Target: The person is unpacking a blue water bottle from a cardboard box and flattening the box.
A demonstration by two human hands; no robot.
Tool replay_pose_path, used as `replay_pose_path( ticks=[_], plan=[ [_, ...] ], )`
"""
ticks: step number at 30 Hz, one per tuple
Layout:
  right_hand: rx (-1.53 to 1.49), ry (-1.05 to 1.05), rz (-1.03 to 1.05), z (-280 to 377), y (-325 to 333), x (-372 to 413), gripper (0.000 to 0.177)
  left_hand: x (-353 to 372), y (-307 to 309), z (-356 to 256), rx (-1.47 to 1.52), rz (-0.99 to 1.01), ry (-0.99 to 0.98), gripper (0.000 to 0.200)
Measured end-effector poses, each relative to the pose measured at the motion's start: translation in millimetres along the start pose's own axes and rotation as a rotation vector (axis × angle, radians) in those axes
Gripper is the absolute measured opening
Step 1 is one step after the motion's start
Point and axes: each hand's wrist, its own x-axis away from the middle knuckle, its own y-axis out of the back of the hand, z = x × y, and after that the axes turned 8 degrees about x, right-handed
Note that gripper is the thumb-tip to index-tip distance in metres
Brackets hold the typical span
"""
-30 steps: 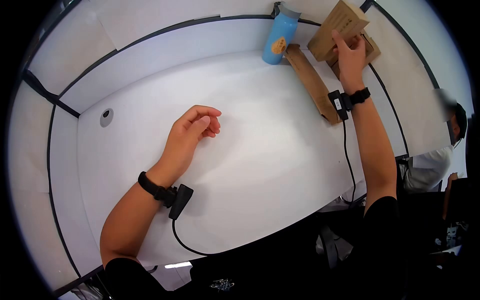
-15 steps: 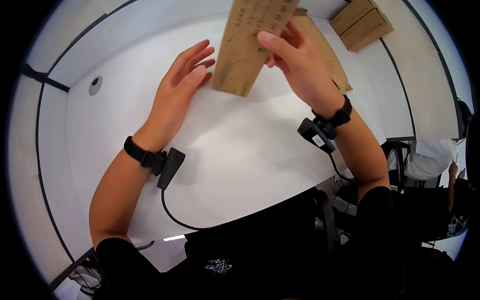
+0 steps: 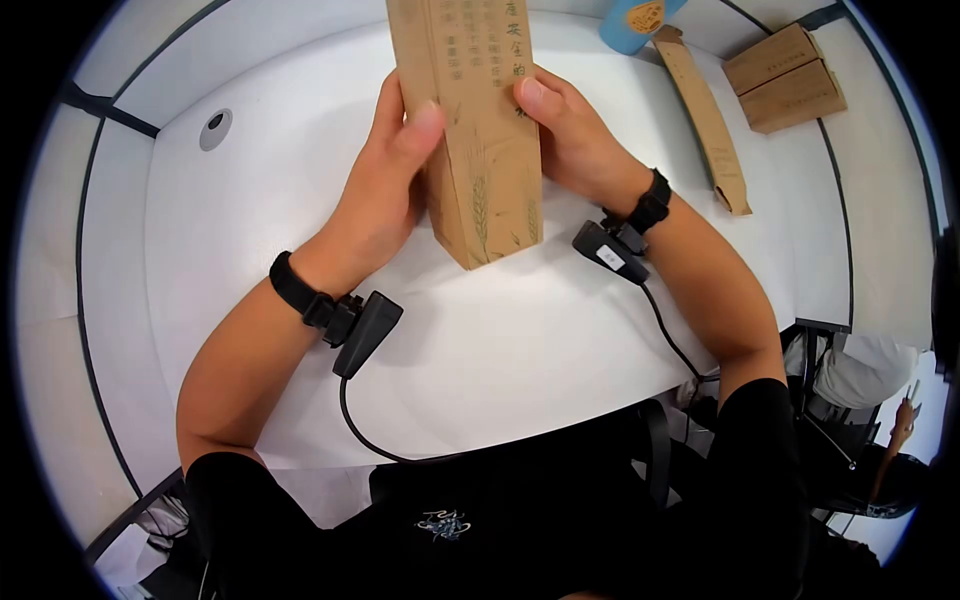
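L hand [image 3: 385, 170] & R hand [image 3: 582, 138] now both clamped on the cardboard box [image 3: 485, 130], L on its left side, R on its right. Half a sec ago only R had it; L was apart, just beside. Box is over the white desk [image 3: 520, 350], its lower end toward the wearer; can't tell if it touches. That end looks closed, contents n/v.

Right of the box, well apart: long cardboard strip [image 3: 705, 120], lying on desk. Further right: two small boxes [image 3: 797, 97] side by side, closed-looking, contents n/v. Beyond box, to right: blue bottle [image 3: 628, 28], back in view, top cut off, contents unknown.
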Motion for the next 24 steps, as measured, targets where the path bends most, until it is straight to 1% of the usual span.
replay_pose_path(
  ticks=[1, 2, 4, 8, 10, 11, 13, 17, 19, 20, 22, 23, 24],
  plan=[
    [0.023, -0.051, 0.051, -4, 3, -3, 0.068, -2, 6, 0, 0.107, -0.004, 0.031, 0.08],
    [0.015, -0.053, 0.055, -8, 6, -4, 0.068, -1, 7, 3, 0.104, -0.013, 0.035, 0.08],
    [-0.034, -0.112, 0.122, -8, 11, -9, 0.072, 0, -4, -2, 0.063, -0.054, -0.008, 0.077],
    [-0.06, -0.057, 0.112, -6, 4, -10, 0.075, 4, 1, -1, -0.024, -0.115, -0.024, 0.074],
    [-0.106, -0.11, 0.163, -7, 9, -10, 0.076, 5, 0, -4, -0.083, -0.078, -0.013, 0.072],
    [-0.116, -0.111, 0.16, -8, 8, -9, 0.076, 4, 2, -4, -0.087, -0.079, -0.004, 0.072],
    [-0.057, -0.108, 0.062, -3, 0, -6, 0.073, 1, 4, -3, -0.108, -0.067, 0.014, 0.075],
    [-0.113, -0.142, 0.028, -4, 3, -8, 0.068, 2, -3, -4, -0.079, -0.073, 0.04, 0.081],
    [-0.131, -0.172, 0.025, -8, 6, -10, 0.065, 1, -4, -3, -0.039, -0.13, 0.034, 0.086],
    [-0.135, -0.17, 0.017, -8, 7, -10, 0.065, -1, -3, -2, -0.041, -0.124, 0.04, 0.086],
    [-0.024, -0.191, 0.028, -6, 7, -8, 0.065, -3, 1, 2, 0.109, -0.22, 0.051, 0.077],
    [-0.027, -0.194, 0.027, -7, 9, -8, 0.065, -3, 4, 1, 0.109, -0.222, 0.056, 0.077],
    [-0.02, -0.191, 0.05, -8, 11, -8, 0.065, -4, 5, -4, 0.157, -0.2, 0.11, 0.073]
  ],
)
